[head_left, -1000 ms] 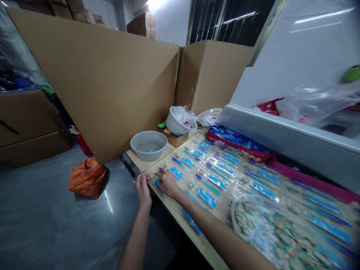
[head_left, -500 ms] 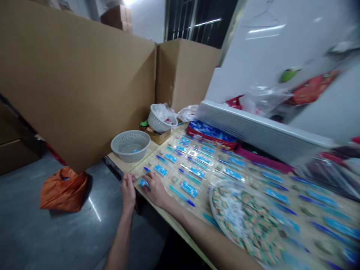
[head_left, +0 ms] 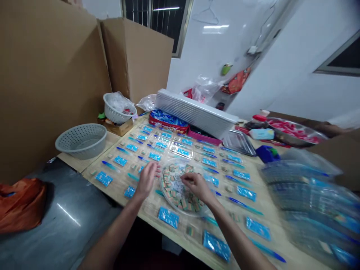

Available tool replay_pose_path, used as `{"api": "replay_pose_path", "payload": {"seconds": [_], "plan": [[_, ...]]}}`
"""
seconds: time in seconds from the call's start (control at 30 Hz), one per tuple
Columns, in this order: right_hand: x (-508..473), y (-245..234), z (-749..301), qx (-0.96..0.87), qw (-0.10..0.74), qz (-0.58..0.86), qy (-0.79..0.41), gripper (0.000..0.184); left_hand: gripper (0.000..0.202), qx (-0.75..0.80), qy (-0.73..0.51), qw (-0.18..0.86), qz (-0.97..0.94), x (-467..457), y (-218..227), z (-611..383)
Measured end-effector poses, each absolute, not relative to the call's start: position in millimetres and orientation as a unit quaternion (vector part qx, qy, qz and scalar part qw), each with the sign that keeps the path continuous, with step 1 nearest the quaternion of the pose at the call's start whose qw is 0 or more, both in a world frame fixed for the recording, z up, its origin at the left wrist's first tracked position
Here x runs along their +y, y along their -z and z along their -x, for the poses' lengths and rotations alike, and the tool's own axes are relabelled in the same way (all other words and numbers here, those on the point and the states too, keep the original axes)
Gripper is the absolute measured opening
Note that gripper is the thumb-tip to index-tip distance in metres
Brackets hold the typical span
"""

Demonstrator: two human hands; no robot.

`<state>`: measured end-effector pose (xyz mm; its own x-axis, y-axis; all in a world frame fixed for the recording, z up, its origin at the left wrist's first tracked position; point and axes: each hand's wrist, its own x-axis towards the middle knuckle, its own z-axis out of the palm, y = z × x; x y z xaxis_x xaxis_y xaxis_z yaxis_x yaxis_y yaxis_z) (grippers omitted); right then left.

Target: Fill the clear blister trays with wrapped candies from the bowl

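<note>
A round clear bowl (head_left: 172, 204) holds many small striped blocks (head_left: 168, 183) and a heap of small white pieces (head_left: 176, 184). My right hand (head_left: 197, 185) reaches over the bowl, thumb and fingertips pinched together at the white pieces. What lies between those fingertips is hidden. Left of the bowl, my left hand (head_left: 147, 179) hovers above the packs, its fingers stretched and apart, holding nothing. Rows of clear plastic trays cover the table, each with a blue patterned packet (head_left: 168, 216), a small block and a blue pen (head_left: 246, 205).
A grey basket (head_left: 82, 140) stands at the left table corner. Behind are a red tray of blue items (head_left: 168, 118) and a stack of clear trays (head_left: 194, 112). Filled clear packs (head_left: 306, 198) are piled on the right. Cardboard (head_left: 56, 75) walls the left; an orange bag (head_left: 22, 204) lies on the floor.
Both hands have left the pack at the table's left corner. My right hand is now in the bowl; my left hovers beside it. The view has swung right.
</note>
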<state>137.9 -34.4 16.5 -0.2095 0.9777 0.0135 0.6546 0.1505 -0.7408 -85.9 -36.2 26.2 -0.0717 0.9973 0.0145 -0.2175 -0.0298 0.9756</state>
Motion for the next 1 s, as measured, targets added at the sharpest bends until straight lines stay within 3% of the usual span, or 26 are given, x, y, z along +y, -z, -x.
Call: {"api": "replay_pose_path", "payload": {"seconds": [0.3,0.47,0.7,0.83,0.9,1.0], "plan": [[-31.3,-12.9,-91.5,-0.796,0.1,0.572,-0.169,0.021,0.03,0.462,-0.586,0.519,-0.418,-13.4,3.4,38.6],[-31.4,-11.2,-82.8,-0.805,0.084,0.569,-0.145,0.014,0.027,0.466,-0.594,0.494,-0.431,-16.9,10.1,36.7],[-30.1,-5.9,-94.2,-0.749,0.185,0.568,-0.286,0.006,0.022,0.47,-0.573,0.489,-0.459,-14.7,7.4,41.0],[-23.3,-4.0,-118.8,-0.614,0.343,0.51,-0.496,0.024,0.007,0.453,-0.524,0.503,-0.517,-13.9,-3.9,37.3],[-22.5,-3.8,-131.4,-0.522,0.415,0.478,-0.572,0.034,0.011,0.427,-0.497,0.555,-0.513,-15.5,-7.4,28.8],[-26.2,-3.1,-144.9,-0.438,0.481,0.46,-0.604,0.033,0.026,0.379,-0.458,0.649,-0.474,-19.5,-6.5,11.4]]}}
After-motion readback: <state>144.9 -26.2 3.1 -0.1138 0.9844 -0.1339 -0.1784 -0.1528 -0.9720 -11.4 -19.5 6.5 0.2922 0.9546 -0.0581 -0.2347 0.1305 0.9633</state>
